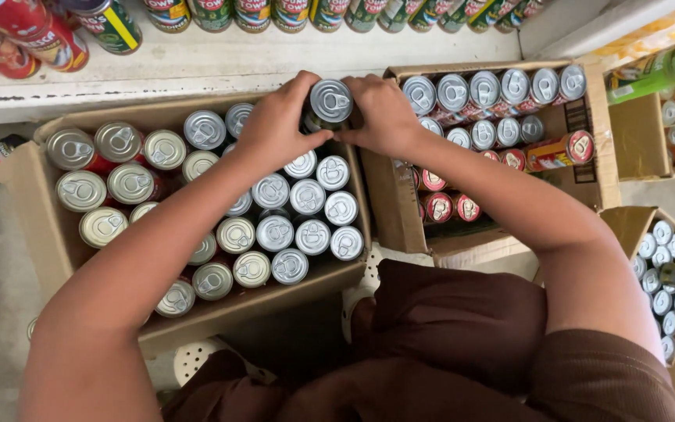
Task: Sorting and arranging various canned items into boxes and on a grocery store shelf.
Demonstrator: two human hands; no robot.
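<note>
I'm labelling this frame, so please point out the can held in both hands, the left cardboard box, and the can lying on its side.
held can (331, 101), head view, on its pull-tab lid
left cardboard box (29, 184), head view, on its left wall
tipped can (560, 151), head view, on its side

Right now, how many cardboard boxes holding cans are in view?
4: one under the left hand at, one beside the right hand at, and two cropped at the right edge.
</note>
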